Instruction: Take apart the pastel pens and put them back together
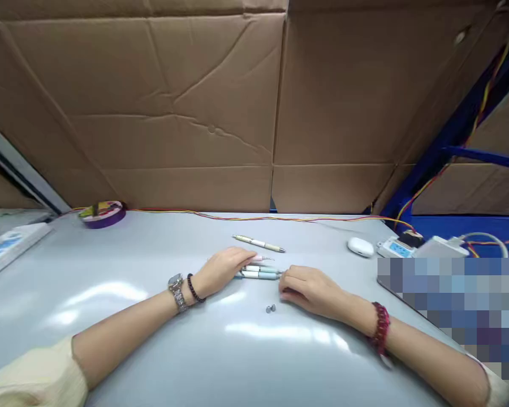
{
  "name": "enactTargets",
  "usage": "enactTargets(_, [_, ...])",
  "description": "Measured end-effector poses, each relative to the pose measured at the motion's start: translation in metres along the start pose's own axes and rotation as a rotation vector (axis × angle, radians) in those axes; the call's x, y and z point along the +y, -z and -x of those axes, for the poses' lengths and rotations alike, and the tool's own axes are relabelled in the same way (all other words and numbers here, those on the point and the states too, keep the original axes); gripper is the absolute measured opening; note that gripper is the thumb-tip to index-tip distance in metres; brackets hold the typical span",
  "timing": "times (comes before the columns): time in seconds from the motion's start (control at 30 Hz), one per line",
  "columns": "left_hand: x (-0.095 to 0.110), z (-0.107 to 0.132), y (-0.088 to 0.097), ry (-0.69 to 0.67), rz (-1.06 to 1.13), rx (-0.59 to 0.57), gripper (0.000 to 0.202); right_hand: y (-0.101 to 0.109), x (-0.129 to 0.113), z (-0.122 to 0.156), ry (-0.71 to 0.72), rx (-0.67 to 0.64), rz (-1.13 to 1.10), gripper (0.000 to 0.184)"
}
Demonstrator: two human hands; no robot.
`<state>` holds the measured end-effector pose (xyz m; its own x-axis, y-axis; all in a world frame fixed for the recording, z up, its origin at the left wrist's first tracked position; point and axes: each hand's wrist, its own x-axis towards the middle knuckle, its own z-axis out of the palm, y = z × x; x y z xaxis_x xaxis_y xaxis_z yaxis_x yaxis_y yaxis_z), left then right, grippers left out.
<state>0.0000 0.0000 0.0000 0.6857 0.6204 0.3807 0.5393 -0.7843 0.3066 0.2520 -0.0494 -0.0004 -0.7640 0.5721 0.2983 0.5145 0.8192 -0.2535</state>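
My left hand (224,270) lies on the grey table (152,316), its fingers laid flat over the ends of a small bunch of pens (261,271). My right hand (307,289) rests just right of that bunch with its fingers curled under, the fingertips touching the pens' tips. Whether anything is in its fingers is hidden. A cream pen (258,243) lies alone a little farther back. Two small metal pieces (271,308) sit on the table in front of my right hand. A watch and a dark bead bracelet are on my left wrist, a red bead bracelet on my right.
Cardboard sheets (195,113) wall off the back of the table. A purple tape roll (104,215) sits at the back left, a white earbud case (360,246) and a small white device with a blue display (396,247) at the back right. A red-and-yellow wire (246,217) runs along the back edge.
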Motion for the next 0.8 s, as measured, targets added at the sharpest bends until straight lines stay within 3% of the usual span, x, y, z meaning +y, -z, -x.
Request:
enactTargets(0.23, [0.001,0.0,0.0,-0.018,0.071,0.069,0.028,0.003,-0.003,-0.001,-0.031,0.025,-0.022,0.016])
enactTargets(0.5, [-0.001,0.003,-0.001,-0.054,0.273,0.353,0.022,-0.007,0.0,0.0,-0.056,0.091,-0.054,0.026])
enactTargets(0.8, [-0.003,0.007,-0.005,0.023,0.49,0.536,0.018,-0.005,-0.003,-0.001,-0.109,0.096,-0.155,0.016])
